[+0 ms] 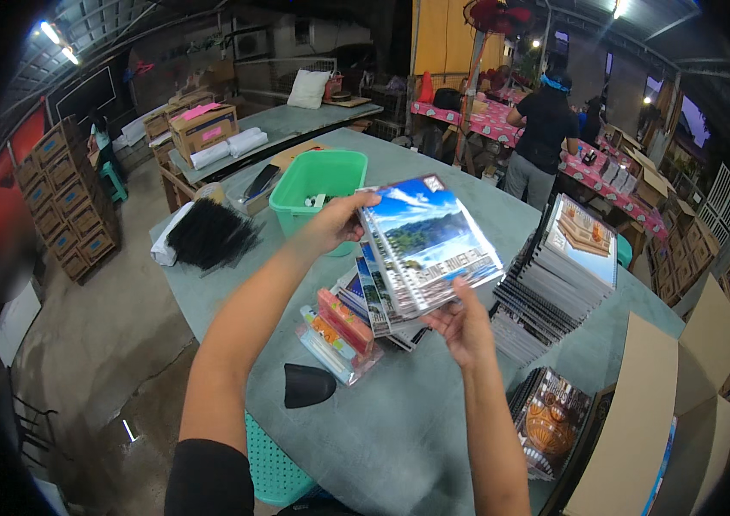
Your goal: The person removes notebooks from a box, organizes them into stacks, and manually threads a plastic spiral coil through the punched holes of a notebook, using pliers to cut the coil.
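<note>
Notebooks (pixel 434 236), spiral-bound, the uppermost with a blue-sky landscape cover, are held tilted over the middle of the grey-green tabletop (pixel 412 439). By its near right edge stands a carton (pixel 649 378), flaps spread; I cannot tell whether it rests on the surface. Further along the right edge rises a tall notebook stack (pixel 584 275), which limits sideways room there. Toward the far left edge sits a green bin (pixel 296 215), with a black bristly bundle (pixel 210 234) near the far left corner. Brown-covered notebooks (pixel 547 421) lie just beside the carton. More landscape notebooks (pixel 374 297) lie beneath the held ones; contact between them is unclear. The left hand (pixel 349 219) is closed around the upper left corner, thumb on top; the right hand (pixel 466 331) pinches the lower edge, fingers partly curled underneath. Toward the left edge lie plastic-wrapped packs (pixel 341 334) and a small black piece (pixel 309 385). Between that piece and the brown covers, bare surface reaches the near edge.
</note>
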The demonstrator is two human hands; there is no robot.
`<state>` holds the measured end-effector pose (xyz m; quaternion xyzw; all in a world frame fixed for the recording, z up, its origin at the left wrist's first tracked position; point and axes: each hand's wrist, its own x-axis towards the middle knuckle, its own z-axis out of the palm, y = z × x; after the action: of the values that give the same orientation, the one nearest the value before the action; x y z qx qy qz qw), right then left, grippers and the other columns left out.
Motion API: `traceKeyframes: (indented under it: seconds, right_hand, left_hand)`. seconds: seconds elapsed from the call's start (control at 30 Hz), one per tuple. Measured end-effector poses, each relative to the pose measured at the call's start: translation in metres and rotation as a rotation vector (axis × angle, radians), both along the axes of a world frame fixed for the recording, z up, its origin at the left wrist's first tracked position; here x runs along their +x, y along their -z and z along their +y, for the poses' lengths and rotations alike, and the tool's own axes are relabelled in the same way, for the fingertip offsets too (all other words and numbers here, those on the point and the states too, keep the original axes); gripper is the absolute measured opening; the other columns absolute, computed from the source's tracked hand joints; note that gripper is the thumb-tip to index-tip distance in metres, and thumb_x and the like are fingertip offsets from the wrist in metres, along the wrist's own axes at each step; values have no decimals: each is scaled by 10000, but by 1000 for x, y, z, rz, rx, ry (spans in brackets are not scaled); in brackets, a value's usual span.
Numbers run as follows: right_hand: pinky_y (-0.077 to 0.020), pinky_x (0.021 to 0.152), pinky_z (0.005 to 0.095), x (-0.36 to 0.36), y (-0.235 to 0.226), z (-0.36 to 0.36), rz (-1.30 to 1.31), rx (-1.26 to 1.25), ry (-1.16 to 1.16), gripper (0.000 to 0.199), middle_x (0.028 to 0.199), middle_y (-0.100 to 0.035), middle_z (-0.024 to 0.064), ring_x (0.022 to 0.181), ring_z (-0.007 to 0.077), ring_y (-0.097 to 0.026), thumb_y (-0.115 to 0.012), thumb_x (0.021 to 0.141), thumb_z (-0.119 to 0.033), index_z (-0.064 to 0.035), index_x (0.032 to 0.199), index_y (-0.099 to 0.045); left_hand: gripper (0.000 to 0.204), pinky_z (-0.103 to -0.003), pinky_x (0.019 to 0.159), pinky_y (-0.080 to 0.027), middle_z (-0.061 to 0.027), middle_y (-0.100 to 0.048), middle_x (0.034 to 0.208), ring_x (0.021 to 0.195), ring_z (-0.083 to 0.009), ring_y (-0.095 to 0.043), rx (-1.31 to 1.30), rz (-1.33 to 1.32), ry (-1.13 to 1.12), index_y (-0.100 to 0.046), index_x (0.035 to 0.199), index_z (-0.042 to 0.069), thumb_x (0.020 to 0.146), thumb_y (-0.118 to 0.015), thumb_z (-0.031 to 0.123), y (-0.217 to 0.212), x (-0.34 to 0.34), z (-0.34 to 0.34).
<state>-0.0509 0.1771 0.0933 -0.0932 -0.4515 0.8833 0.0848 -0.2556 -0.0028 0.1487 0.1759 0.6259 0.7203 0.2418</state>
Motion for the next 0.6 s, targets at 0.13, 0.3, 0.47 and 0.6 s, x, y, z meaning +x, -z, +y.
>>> traceKeyframes:
  seconds: [0.13, 0.3, 0.47, 0.6]
  right_hand:
    - [-566, 634, 306, -22, 46, -13, -145, 112, -67, 563, 909, -636, 120, 703, 193, -647, -650, 800, -416, -7, 1144, -472]
    - [-565, 636, 301, -23, 45, -5, -192, 126, -106, 624, 893, -629, 152, 715, 198, -649, -661, 788, -440, 11, 1160, -441]
    - [-546, 518, 324, -20, 49, 8, -393, 439, -73, 767, 682, -618, 170, 586, 233, -644, -549, 706, -725, 34, 819, -566]
    - [-538, 503, 312, -22, 58, -6, -401, 311, -51, 722, 706, -626, 191, 588, 243, -644, -494, 712, -757, -36, 714, -519]
  left_hand:
    - [268, -228, 565, -411, 2, -557, 713, 584, -94, -495, -304, -44, -44, -598, 901, 119, 803, -635, 365, 88, -35, -14]
    - [536, -256, 579, -461, -42, -565, 859, 692, -141, -557, -182, -145, -87, -538, 1105, 99, 782, -616, 520, 102, -22, -25]
    - [525, -284, 623, -454, -42, -522, 845, 727, -148, -557, -288, -73, -299, -529, 1103, 92, 828, -540, 539, 146, -19, -69]
    - [356, -437, 730, -452, -202, -597, 818, 795, -388, -570, -919, 561, -660, -580, 976, -37, 815, -567, 281, 294, -5, -194]
